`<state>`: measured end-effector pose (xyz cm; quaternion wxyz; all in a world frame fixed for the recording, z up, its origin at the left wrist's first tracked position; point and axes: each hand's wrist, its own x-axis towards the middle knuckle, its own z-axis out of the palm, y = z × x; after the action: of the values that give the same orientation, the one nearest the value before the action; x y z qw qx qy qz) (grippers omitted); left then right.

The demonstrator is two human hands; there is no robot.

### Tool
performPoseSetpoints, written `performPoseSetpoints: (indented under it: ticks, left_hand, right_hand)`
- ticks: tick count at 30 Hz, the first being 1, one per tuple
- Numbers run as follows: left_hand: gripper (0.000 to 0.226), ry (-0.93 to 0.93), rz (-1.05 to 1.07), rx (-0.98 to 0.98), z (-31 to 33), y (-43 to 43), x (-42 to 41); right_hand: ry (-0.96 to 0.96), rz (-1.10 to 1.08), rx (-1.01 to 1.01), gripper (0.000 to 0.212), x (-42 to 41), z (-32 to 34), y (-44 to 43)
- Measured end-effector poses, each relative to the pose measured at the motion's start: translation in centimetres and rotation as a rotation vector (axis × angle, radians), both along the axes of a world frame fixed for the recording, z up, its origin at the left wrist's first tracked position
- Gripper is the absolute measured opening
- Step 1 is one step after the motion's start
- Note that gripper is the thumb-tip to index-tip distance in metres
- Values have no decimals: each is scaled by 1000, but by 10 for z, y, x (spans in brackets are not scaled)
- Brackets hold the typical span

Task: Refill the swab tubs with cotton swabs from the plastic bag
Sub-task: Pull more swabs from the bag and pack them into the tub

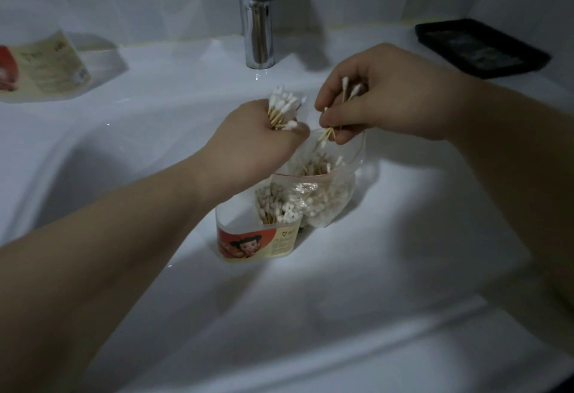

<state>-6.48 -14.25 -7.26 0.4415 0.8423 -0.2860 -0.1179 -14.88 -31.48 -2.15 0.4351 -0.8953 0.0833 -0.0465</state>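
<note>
two hands work low over the white sink point(403, 237), in front of the tap point(257, 35). the swab tub point(257, 240) stands in the bowl of the sink. the plastic bag point(323, 197) leans on the tub's right side, touching it, with its mouth open at the top. i think they sit close like this so the sticks have only a short way to go from bag to tub. the tub has a clump of swabs in it but there is room left, so the job looks partly done. the left hand point(254, 141) is curled tight round a bunch of swabs point(284, 107), white tips up, just above the tub. it looks like a place to gather them, so they can go in all at once and stand neat. the right hand point(382, 103) is right over the bag's mouth. its thumb and fingers are pressed together and pinch a few swabs point(344, 85), with some tips poking up and some sticks hanging down toward the bag. i guess it picks out small lots to pass across. a second tub point(46, 66) sits far off at the back left, and a black tray point(481, 48) sits at the back right.
</note>
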Motion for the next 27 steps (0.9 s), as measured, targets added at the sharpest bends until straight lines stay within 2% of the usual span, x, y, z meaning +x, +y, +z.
performPoseSetpoints:
  ticks: [3,8,10,12,17,20,27]
  left_hand:
    - [32,-95,-1,-36,2,0,-2]
    - [23,-1,-111,-110,1,1,-6]
    - [15,26,-144,-118,-2,1,-5]
    - [16,13,-145,-125,-5,1,-3]
    - [9,1,-163,-95,-2,1,-4]
    - [16,13,-193,-79,-2,1,-5]
    - [17,78,-182,-89,-4,1,-3]
  right_hand:
    - [-1,8,33,10,0,0,2]
    - [-81,-30,193,11,3,-1,3]
    - [-78,-23,259,10,5,-2,4]
    - [-56,4,303,10,5,-3,6]
    - [-10,-4,277,9,3,-3,7]
    - [-11,-53,294,9,3,0,3]
    - [-21,-82,197,11,4,-1,-3]
